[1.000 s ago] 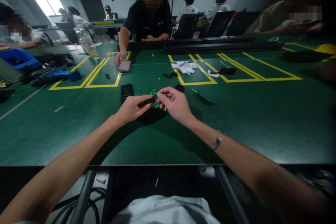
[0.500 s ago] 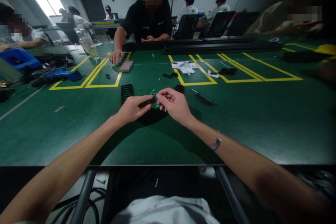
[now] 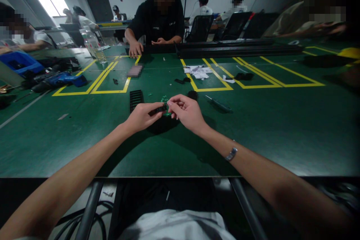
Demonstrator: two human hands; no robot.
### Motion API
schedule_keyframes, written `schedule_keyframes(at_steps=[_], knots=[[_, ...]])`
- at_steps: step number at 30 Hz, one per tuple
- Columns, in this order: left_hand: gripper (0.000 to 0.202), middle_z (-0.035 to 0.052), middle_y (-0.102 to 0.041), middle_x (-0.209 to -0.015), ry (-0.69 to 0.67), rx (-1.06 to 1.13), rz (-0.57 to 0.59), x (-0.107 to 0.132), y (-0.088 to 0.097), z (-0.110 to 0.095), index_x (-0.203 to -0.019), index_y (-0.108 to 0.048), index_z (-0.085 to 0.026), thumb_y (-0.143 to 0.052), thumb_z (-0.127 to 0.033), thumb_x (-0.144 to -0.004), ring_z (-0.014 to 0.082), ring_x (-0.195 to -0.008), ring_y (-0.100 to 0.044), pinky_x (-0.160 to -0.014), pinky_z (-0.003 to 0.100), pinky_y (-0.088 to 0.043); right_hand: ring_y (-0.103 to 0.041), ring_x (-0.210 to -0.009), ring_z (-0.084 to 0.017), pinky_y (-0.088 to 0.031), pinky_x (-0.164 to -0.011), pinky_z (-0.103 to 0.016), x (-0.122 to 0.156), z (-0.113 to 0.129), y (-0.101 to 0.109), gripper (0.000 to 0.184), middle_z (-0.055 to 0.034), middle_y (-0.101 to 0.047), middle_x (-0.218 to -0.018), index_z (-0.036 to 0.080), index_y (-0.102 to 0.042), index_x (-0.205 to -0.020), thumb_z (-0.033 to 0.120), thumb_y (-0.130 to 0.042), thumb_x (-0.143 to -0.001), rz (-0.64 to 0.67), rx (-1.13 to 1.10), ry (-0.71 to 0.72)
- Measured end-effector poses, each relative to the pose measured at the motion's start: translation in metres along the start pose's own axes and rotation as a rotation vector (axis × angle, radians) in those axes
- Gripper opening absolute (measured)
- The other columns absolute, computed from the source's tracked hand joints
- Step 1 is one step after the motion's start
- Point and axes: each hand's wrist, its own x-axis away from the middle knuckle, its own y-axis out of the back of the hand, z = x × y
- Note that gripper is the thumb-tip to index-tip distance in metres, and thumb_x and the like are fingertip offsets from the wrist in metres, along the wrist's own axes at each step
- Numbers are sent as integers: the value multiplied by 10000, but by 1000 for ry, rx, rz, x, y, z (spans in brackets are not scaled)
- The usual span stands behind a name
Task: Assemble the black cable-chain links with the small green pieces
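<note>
My left hand (image 3: 143,116) is closed on a small black part (image 3: 158,110), gripped between thumb and fingers. At the right end of that part, my right hand (image 3: 185,111) is closed in a pinch; whatever its fingertips hold is too small to make out. Just behind the fingertips lies a heap of small shiny green pieces (image 3: 164,99), partly hidden by my hands. A black slotted tray (image 3: 136,99) stands behind my left hand. Past my right knuckles sits a dark round object (image 3: 192,95), half covered.
A screwdriver-like tool (image 3: 218,104) lies to the right. Crumpled white paper (image 3: 198,71) and black parts (image 3: 182,80) are farther back. On the left are a blue power tool (image 3: 67,80), a blue bin (image 3: 21,63) and a bottle (image 3: 95,48). Opposite sits a person in black (image 3: 160,18).
The hand of the person opposite has drawn back from the pinkish flat object toward the table's far edge. My own hands have hardly moved.
</note>
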Motion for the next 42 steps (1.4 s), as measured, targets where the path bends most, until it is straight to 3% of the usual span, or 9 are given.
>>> schedule_keyframes(at_steps=[29,42], knots=[[305,56,-712,-888,2,5,11,0,1,-3,-1187,-665,-144,-546,-286,-944,101,-647,-579,-594,200,-426,-578,-527,-102,-457,-468,-209,1,1,-1,213,0,-627,-689,165,-627,-924,377,-646,-922,-4,-17,-9],[287,25,-683,-795,4,-2,8,-1,1,-2,-1164,-669,-142,-553,-269,-935,82,-596,-526,-586,190,-402,-597,-579,-114,-460,-452,-190,1,4,-4,293,-10,-625,-690,149,-631,-896,429,-706,-860,1,-41,-38]])
